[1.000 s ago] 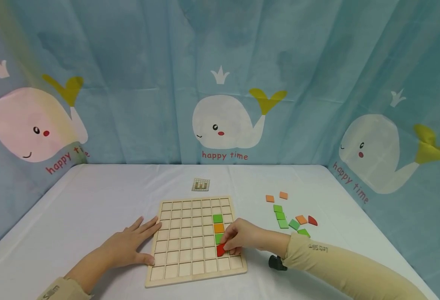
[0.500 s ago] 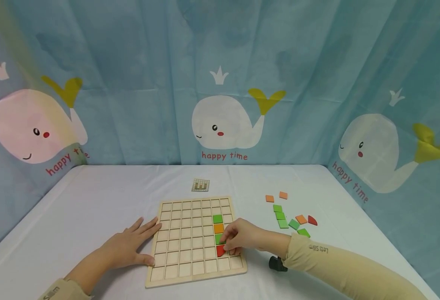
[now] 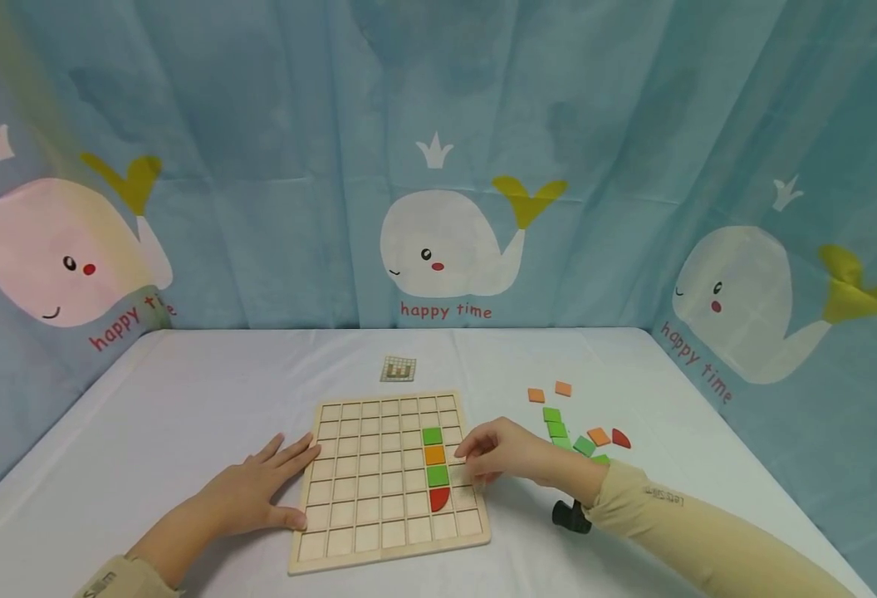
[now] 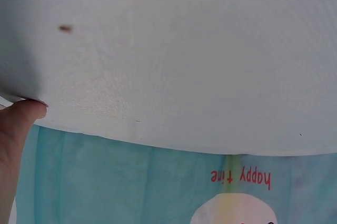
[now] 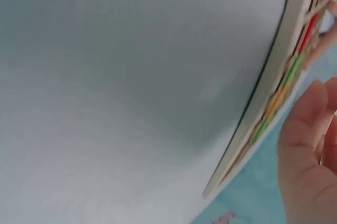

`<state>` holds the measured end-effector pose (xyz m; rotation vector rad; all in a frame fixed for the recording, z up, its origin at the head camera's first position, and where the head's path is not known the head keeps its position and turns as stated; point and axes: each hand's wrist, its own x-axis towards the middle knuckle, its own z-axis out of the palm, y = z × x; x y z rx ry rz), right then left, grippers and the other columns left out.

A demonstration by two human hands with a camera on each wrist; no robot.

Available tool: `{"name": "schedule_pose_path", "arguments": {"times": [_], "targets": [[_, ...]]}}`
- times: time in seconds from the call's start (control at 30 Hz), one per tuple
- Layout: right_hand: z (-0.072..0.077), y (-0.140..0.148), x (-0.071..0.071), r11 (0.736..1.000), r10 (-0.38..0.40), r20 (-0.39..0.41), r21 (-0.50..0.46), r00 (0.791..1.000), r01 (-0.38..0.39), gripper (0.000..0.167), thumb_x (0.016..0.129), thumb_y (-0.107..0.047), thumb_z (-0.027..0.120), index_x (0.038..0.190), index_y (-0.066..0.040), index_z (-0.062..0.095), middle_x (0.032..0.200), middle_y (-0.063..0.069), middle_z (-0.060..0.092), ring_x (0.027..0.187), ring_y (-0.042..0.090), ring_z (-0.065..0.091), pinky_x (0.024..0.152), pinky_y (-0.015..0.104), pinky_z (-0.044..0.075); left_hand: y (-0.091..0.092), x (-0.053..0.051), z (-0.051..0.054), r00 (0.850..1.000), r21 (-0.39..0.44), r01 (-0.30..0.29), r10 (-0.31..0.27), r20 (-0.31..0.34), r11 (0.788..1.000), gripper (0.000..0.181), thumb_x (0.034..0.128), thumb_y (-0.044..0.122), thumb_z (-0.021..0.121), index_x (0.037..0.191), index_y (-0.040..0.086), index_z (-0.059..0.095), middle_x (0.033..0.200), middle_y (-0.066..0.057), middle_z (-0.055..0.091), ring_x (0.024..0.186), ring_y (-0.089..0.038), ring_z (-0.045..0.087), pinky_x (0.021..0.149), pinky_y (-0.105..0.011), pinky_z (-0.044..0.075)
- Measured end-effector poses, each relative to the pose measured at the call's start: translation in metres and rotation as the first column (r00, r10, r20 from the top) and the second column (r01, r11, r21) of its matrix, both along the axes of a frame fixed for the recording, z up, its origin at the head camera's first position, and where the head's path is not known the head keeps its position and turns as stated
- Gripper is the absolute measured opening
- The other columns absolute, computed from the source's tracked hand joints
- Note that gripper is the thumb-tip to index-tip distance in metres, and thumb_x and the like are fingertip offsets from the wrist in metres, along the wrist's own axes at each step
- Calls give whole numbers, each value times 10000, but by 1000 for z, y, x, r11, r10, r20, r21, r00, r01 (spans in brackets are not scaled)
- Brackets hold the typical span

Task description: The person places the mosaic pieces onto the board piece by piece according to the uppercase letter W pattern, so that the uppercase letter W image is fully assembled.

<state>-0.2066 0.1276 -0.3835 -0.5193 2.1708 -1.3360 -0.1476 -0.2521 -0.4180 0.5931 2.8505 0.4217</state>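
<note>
Wooden board point(image 3: 369, 488), hands point(image 3: 252, 492) point(image 3: 509, 453) at opposite edges.

The board point(image 3: 349, 490), pale wood ruled into square cells, lies flat. In its second column from the right sit, toward its near edge, a green tile point(image 3: 433, 436), orange tile point(image 3: 434, 455), second green tile point(image 3: 438, 476) and red quarter-round piece point(image 3: 438, 499). The left hand point(image 3: 253, 492) touches its left edge; the right hand point(image 3: 509, 453) hovers by its right.
</note>
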Motion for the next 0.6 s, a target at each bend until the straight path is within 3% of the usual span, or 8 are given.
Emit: {"name": "schedule_pose_path", "arguments": {"times": [0.13, 0.33, 0.6], "targets": [[8, 14, -5, 1000, -17, -54, 4, 998, 17, 187, 912, -47, 659, 1068, 56, 674, 797, 19, 666, 723, 160, 626, 656, 308, 533, -1, 0, 0, 1000, 0, 6, -6, -8, 1000, 998, 748, 693, 639, 1511, 120, 347, 1581, -118, 249, 1375, -528, 226, 868, -746, 359], [18, 35, -13, 998, -53, -64, -18, 997, 52, 273, 921, -72, 657, 1136, 95, 632, 852, 35, 656, 780, 181, 620, 705, 319, 526, -1, 0, -1, 1000, 7, 12, -12, -24, 1000, 991, 746, 686, 650, 1506, 122, 357, 1579, -112, 257, 1375, -527, 227, 815, -719, 412], [23, 60, -22, 995, -98, -135, -16, 986, 96, 355, 913, -136, 688, 1173, 94, 614, 928, 49, 661, 845, 208, 618, 753, 355, 527, -1, -2, -2, 1000, 2, 8, -8, -12, 1000, 1003, 741, 694, 643, 1513, 127, 346, 1582, -118, 246, 1374, -534, 215, 830, -735, 390]]}}
